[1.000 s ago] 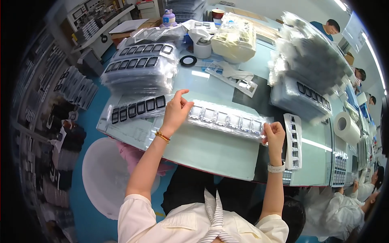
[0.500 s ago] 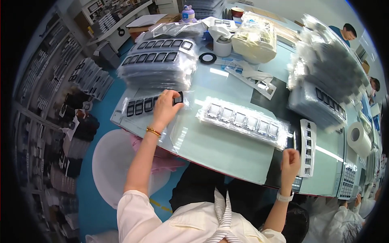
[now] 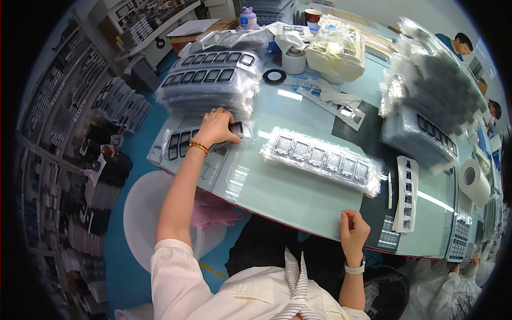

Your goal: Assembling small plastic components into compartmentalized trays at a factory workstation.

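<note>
My left hand (image 3: 214,128) reaches across a clear plastic strip of black rectangular frames (image 3: 174,146) at the table's left. Its fingers curl at the far edge and the thumb lies on the near side, gripping the strip across its width; the hand hides the middle frames. Close to the front edge, my right hand (image 3: 354,232) is closed, fingertips pressed to the thumb; what it holds, if anything, is too small to make out. Between and beyond the hands lies a clear plastic-wrapped pack of silvery frames (image 3: 317,156).
A tall stack of sleeved frames (image 3: 208,88) rises behind my left hand. To the right lie a white strip with dark openings (image 3: 407,194), a thin white tool (image 3: 389,189), a paper roll (image 3: 473,178) and high plastic stacks (image 3: 421,128). A white bin (image 3: 140,221) stands below left.
My right hand has moved left, away from the thin white tool, and stays closed. My left hand has shifted slightly left, its fingers now further over the strip.
</note>
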Motion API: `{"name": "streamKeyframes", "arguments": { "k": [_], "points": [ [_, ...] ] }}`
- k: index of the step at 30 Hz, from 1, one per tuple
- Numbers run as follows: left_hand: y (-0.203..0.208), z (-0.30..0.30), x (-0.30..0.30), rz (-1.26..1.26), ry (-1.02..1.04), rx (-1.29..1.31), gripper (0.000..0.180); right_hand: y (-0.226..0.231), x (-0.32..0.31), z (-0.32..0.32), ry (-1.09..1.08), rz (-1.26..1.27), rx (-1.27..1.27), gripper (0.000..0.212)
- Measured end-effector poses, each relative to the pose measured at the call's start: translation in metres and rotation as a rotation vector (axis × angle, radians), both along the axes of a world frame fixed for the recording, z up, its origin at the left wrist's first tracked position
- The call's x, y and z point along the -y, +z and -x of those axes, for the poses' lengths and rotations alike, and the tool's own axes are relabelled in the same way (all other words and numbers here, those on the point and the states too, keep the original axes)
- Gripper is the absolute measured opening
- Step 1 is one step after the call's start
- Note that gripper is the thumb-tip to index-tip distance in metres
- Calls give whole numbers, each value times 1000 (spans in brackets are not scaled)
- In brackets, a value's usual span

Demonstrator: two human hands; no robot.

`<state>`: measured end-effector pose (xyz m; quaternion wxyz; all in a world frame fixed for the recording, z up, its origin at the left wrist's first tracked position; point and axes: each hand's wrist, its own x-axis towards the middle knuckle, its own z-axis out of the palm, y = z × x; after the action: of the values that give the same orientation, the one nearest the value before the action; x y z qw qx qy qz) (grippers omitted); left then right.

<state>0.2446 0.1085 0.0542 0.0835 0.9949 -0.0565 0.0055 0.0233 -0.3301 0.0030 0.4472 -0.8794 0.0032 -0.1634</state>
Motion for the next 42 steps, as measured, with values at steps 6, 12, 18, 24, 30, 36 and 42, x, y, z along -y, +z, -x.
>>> {"name": "streamKeyframes", "arguments": {
  "k": [6, 12, 18, 24, 30, 36, 42],
  "points": [
    [-7, 25, 1, 120, -24, 40, 50, -3, 4, 2, 9, 49, 32, 5],
    [-5, 43, -9, 152, 24, 94, 64, -2, 0, 1, 15, 61, 70, 4],
    [22, 68, -11, 637, -25, -97, 37, -6, 5, 4, 25, 76, 87, 4],
    [47, 115, 99, 802, -505, -329, 33, -3, 4, -2, 46, 151, 142, 4],
    [-17, 133, 221, 871, -752, -365, 42, -1, 18, 6, 122, 144, 132, 12],
    [-50, 162, 255, 616, -567, 222, 30, 3, 34, 26, 70, 200, 95, 12],
    [-45, 204, 271, 802, -662, 106, 26, 3, 40, 34, 186, 143, 116, 13]
  ]
}}
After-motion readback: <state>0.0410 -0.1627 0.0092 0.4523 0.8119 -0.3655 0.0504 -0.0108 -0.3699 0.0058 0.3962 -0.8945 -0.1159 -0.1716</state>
